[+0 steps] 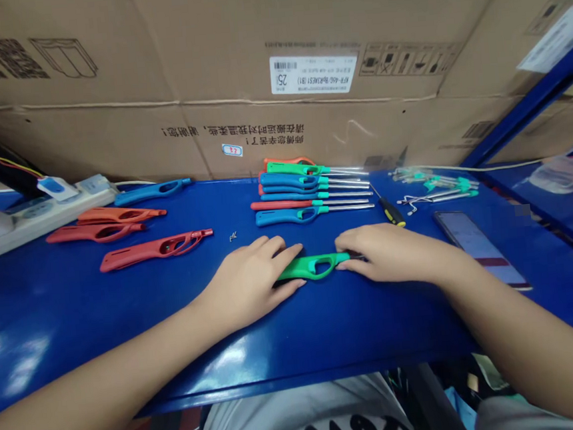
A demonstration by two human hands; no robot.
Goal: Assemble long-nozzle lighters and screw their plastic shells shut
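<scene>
A green long-necked lighter (304,267) lies across the middle of the blue table, between my two hands. My left hand (251,275) is closed round its handle end, thumb on the near side and fingers on the far side. At the other end, my right hand (377,250) pinches the metal tube, which my fingers mostly cover. The trigger opening with its teal trigger shows between the hands. Beyond them, several lighters with metal tubes (291,216) lie stacked side by side in blue, red, green and orange. A few tiny screws (233,236) sit beyond my left hand.
Red, orange and blue lighter bodies without tubes (156,250) lie at the left, near a white power strip (40,213). A black-and-yellow screwdriver (391,211), a bundle of metal tubes with teal ends (437,185) and a phone (480,248) are at the right. Cardboard (223,60) walls the back.
</scene>
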